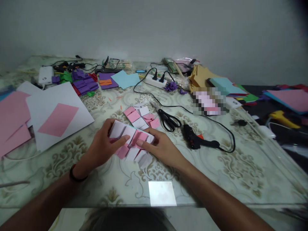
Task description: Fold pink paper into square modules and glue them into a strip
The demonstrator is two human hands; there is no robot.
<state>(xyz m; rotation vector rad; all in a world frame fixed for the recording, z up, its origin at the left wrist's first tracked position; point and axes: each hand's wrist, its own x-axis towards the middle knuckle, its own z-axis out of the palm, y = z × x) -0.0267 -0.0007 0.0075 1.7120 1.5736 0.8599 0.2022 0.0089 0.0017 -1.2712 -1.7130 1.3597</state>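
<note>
Both of my hands grip a folded paper piece (130, 132) made of pink and white squares, held just above the table. My left hand (102, 142) wraps its left end, the thumb lying over the top. On its right end, my right hand (162, 146) presses with the thumb on a pink square; the fingers behind are hidden. More pink and white folded papers (139, 117) lie just beyond it. Black-handled scissors (169, 120) rest to the right of these. Farther right lies a black glue gun (196, 138) on its side, its cord running back.
Pink paper on a white sheet (83, 117) lies at left. Purple folded strips (85, 84), light blue sheets (125, 79) and a white power strip (155, 81) line the back. Yellow-brown paper (201, 77) and a blurred-out item (208, 101) are at right, near the table's edge.
</note>
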